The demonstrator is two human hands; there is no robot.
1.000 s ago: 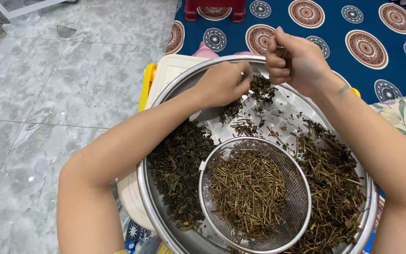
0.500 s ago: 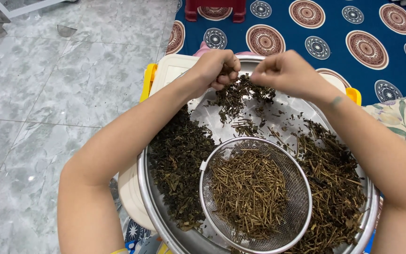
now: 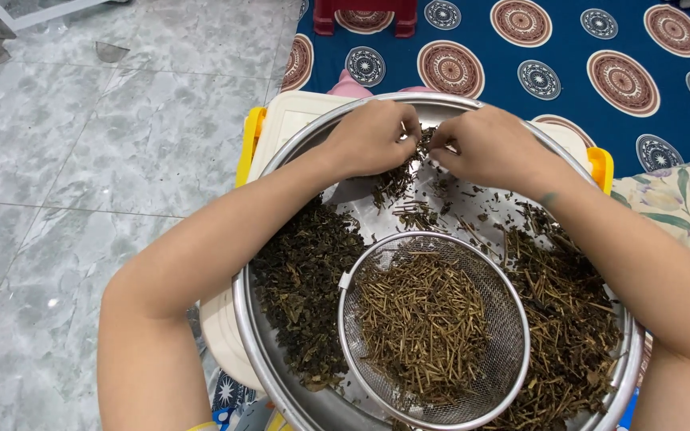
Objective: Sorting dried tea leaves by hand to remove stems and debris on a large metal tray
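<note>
One wide steel basin [image 3: 259, 335] holds one round mesh sieve [image 3: 513, 383] of pale stems [image 3: 421, 327] and two dark heaps (leaves [image 3: 305, 295] left, mixed twigs [image 3: 569, 311] right). Left hand [image 3: 370, 137] and right hand [image 3: 485, 148] meet at the far rim, each grip pinched on a dried sprig [image 3: 423, 144]; their fingertips are hidden.
</note>
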